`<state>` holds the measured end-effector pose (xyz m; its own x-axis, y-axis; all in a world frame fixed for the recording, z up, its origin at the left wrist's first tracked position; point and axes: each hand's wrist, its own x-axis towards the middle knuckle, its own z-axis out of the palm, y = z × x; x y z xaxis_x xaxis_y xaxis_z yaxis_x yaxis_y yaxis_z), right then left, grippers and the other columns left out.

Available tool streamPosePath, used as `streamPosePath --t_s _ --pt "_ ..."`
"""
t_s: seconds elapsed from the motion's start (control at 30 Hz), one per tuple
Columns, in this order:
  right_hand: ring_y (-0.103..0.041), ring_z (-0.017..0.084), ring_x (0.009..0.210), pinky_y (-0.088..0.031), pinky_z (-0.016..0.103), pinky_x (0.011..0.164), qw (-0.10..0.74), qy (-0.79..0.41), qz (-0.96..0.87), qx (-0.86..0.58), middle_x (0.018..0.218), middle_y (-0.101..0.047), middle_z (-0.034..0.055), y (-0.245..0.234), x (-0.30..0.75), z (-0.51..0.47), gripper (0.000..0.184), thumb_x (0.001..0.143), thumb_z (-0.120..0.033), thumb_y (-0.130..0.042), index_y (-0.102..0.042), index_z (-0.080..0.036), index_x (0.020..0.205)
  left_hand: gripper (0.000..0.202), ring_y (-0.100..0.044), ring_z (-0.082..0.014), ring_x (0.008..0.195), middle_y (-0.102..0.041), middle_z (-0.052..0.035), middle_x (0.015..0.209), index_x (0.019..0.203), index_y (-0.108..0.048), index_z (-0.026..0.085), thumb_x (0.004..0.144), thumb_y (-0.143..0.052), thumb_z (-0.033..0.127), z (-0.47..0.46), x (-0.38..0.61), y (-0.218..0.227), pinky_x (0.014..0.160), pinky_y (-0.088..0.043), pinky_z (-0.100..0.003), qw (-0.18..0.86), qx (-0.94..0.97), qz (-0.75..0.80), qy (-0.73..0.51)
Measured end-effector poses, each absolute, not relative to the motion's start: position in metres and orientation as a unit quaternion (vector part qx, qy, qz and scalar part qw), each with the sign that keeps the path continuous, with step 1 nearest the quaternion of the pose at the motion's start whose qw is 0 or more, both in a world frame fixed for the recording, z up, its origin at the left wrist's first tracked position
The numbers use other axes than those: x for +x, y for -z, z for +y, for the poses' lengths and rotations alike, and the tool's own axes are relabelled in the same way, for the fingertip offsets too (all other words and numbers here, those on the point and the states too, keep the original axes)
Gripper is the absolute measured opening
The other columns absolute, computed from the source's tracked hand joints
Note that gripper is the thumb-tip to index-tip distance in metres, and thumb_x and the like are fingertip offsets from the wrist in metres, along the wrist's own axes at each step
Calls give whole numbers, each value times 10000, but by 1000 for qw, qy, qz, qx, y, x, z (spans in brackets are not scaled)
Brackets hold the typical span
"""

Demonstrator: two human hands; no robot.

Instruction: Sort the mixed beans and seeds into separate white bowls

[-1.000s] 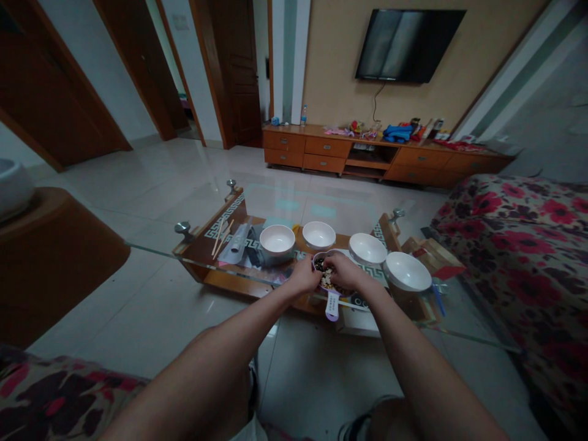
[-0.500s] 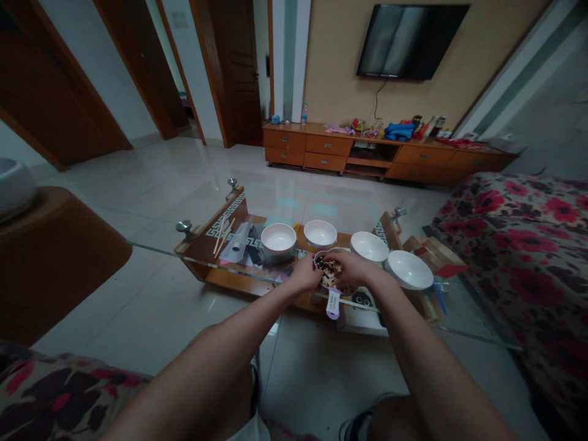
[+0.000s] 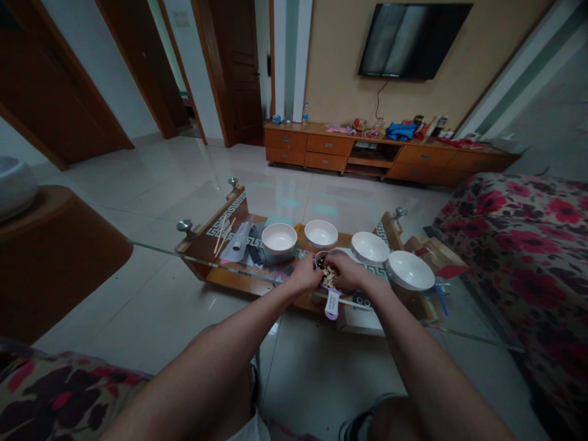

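My left hand (image 3: 304,275) and my right hand (image 3: 346,272) meet over a small purple handled cup (image 3: 331,304) at the near edge of a glass-topped table. A white label hangs on its handle. Inside lies a dark and pale mix of beans or nuts (image 3: 327,274), mostly covered by my fingers. My left hand grips the cup's left rim. My right fingers reach over the mix, and their hold is hidden. Several white bowls stand in a row just beyond: (image 3: 278,238), (image 3: 320,233), (image 3: 370,247), (image 3: 410,271).
The glass table top (image 3: 202,260) sits on a wooden base, with chopsticks (image 3: 223,236) and a silver packet (image 3: 239,244) under it. A wooden box (image 3: 436,256) lies to the right, beside a floral sofa (image 3: 519,257). Tiled floor surrounds the table.
My right hand has moved left over the cup and now hides more of the mix. The view has shifted slightly.
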<state>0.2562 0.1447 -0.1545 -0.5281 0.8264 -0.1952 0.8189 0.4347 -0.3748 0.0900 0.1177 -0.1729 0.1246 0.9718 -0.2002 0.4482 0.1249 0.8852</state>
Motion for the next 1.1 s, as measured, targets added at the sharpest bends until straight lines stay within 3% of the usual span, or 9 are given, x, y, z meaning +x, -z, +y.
streamPosePath --t_s 0.1,0.27,0.5,0.7,0.8,1.0,1.1 --pt "-609 204 951 -445 289 848 26 -218 -841 -495 1037 -694 86 153 257 147 386 621 -12 -602 -690 -160 966 335 -659 -273 1000 -700 -134 1031 1111 -615 154 779 -620 111 117 90 174 887 -521 -396 453 598 596 -286" --pt "-635 182 901 -457 265 796 60 -215 -828 -514 973 -726 56 142 262 151 330 693 -20 -537 -718 -187 913 344 -657 -278 1013 -701 -132 1035 1121 -621 162 781 -622 116 118 89 175 888 -524 -395 451 603 593 -285" --pt "-654 187 936 -475 272 828 71 -224 -836 -496 1046 -733 52 131 257 149 312 741 -142 -618 -736 -217 1021 347 -663 -260 1003 -701 -120 1041 1141 -609 153 796 -604 112 119 90 174 887 -531 -391 447 614 590 -271" --pt "-564 270 1131 -428 366 975 59 -200 -854 -477 1206 -659 118 144 247 140 500 638 -228 -743 -702 -192 1135 343 -667 -254 993 -693 -125 1070 1139 -601 151 798 -617 118 120 90 174 888 -533 -386 440 619 598 -258" --pt "-545 277 1145 -415 381 981 58 -182 -852 -488 1233 -633 133 151 246 140 552 636 -192 -730 -674 -188 1185 345 -667 -254 993 -688 -133 1078 1144 -596 145 801 -610 114 120 90 174 889 -532 -383 436 619 600 -257" --pt "-613 218 951 -445 304 843 50 -171 -840 -512 1024 -701 94 155 252 147 296 655 -49 -634 -717 -174 910 321 -669 -247 982 -694 -130 1045 1138 -593 147 819 -596 113 120 90 176 869 -536 -372 436 619 599 -261" --pt "-630 196 900 -447 283 816 55 -172 -832 -524 976 -718 69 150 257 150 286 687 -21 -586 -721 -188 875 314 -671 -246 976 -693 -133 1041 1133 -593 144 821 -595 111 120 90 178 861 -539 -370 437 618 598 -265"
